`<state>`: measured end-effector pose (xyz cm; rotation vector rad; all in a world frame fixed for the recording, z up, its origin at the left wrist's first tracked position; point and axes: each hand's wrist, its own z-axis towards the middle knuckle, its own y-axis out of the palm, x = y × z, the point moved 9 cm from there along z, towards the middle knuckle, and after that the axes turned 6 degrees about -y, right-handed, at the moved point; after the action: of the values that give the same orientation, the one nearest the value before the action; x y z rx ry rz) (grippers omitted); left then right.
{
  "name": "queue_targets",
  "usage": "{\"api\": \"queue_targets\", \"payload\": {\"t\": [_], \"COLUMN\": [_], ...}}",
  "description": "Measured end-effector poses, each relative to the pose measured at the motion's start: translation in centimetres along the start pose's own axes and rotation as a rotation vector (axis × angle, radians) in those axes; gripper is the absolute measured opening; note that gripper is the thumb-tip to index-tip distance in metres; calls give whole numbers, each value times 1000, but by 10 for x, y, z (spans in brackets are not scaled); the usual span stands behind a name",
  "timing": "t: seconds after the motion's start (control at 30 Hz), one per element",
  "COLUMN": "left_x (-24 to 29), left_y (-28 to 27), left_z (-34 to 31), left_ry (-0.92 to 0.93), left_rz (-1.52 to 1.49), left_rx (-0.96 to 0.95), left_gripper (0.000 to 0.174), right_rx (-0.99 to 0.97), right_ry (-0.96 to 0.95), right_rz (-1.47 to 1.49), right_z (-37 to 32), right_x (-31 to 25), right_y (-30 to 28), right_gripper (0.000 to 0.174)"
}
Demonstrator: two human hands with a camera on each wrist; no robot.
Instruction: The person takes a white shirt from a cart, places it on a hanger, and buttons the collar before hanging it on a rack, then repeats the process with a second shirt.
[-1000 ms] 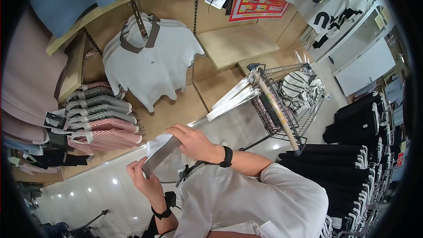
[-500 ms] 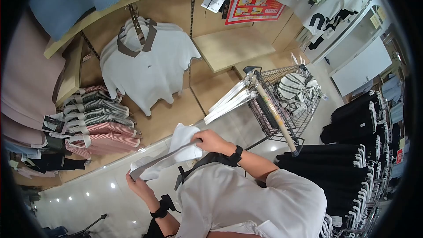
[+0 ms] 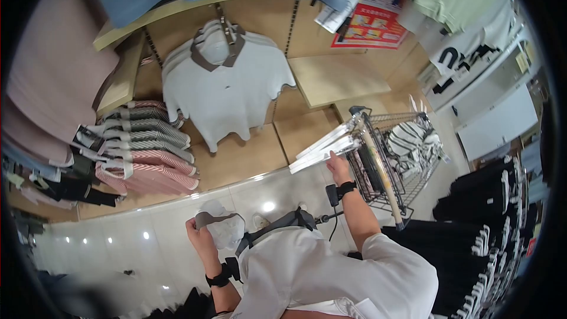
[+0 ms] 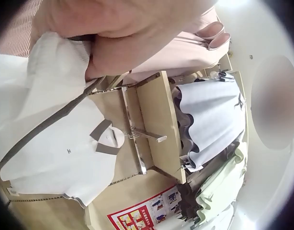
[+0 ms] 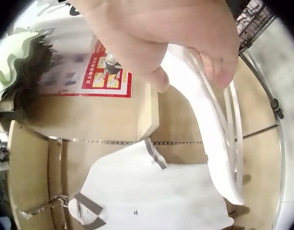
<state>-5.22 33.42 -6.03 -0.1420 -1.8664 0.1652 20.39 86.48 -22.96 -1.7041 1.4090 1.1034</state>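
Observation:
At its grey collar, my left hand (image 3: 202,241) holds a white polo shirt (image 3: 229,233), which hangs bunched below the fingers. In the left wrist view the white cloth (image 4: 56,64) runs from under the hand, its grey edge crossing the view. My right hand (image 3: 339,170) is out at the white plastic hangers (image 3: 319,152) on the shopping cart's handle end. Seen from the right wrist, a wide white hanger (image 5: 211,148) passes between thumb and curled fingers, with thinner hangers beside it.
The shopping cart (image 3: 384,165) holds striped clothing (image 3: 407,142). White polo shirts (image 3: 236,94) hang on the wall display, with striped shirts (image 3: 147,142) to their left. A wooden shelf (image 3: 339,80) juts out behind the cart. Black garments (image 3: 437,251) hang on a rack at right.
My right hand has let go of the polo shirt and moved right to the hangers on the cart. The left hand keeps the shirt, which now hangs down. The head view has shifted slightly.

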Motion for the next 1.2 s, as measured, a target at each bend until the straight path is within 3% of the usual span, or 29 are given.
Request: {"api": "queue_targets", "payload": {"t": [0.13,0.27,0.3,0.33,0.4,0.43,0.5,0.57,0.63,0.7,0.77,0.83,0.9,0.93,1.0,1.03,1.1,1.17,1.2], "left_x": [-8,12,16,17,13,12,15,19,21,22,29,33,28,21,27,42,50,62,69], "left_y": [-8,-7,-6,-8,-10,-11,-9,-6,4,13,22,30,35,38,41,48,54,63,65], "left_z": [4,-6,-9,-10,-12,-13,-13,-12,-10,-8,-10,-6,2,7,15,14,20,30,34], "left_ry": [-39,-1,10,12,-21,-23,5,23,40,65,74,85,142,127,305,305,316,245,248], "left_rz": [-20,-81,-90,-94,-94,-91,-105,-49,4,24,21,8,64,58,205,202,204,98,109], "left_rx": [-78,-96,-113,-109,-115,-115,-109,-132,-171,-189,-208,-208,-205,-177,-144,-173,-147,-140,-108], "left_gripper": [7,6,5,5,6,6,4,4,5,5,6,8,15,15,21,25,26,23,20], "right_rx": [-99,-71,83,77,287,288,510,527,463,406,458,471,359,242,-44,-198,-457,-546,-592], "right_ry": [101,248,278,276,105,108,40,-10,-157,-191,-372,-342,-290,-291,-261,-232,-354,-425,-411], "right_rz": [174,142,154,153,175,175,239,201,65,-133,-395,-693,-1020,-1137,-1357,-1449,-1398,-1343,-1177], "right_z": [34,41,38,39,37,32,13,-24,-45,-49,-45,-88,-138,-148,-170,-183,-206,-232,-246], "right_x": [9,18,20,20,10,11,0,-19,-34,-18,6,-3,-32,-31,-31,-36,-53,-87,-105], "right_y": [-1,0,-14,-12,-33,-34,-51,-48,-57,-77,-111,-120,-112,-112,-102,-92,-65,-34,-20], "right_gripper": [37,24,22,22,29,29,29,30,28,35,32,43,52,53,57,59,59,49,43]}}
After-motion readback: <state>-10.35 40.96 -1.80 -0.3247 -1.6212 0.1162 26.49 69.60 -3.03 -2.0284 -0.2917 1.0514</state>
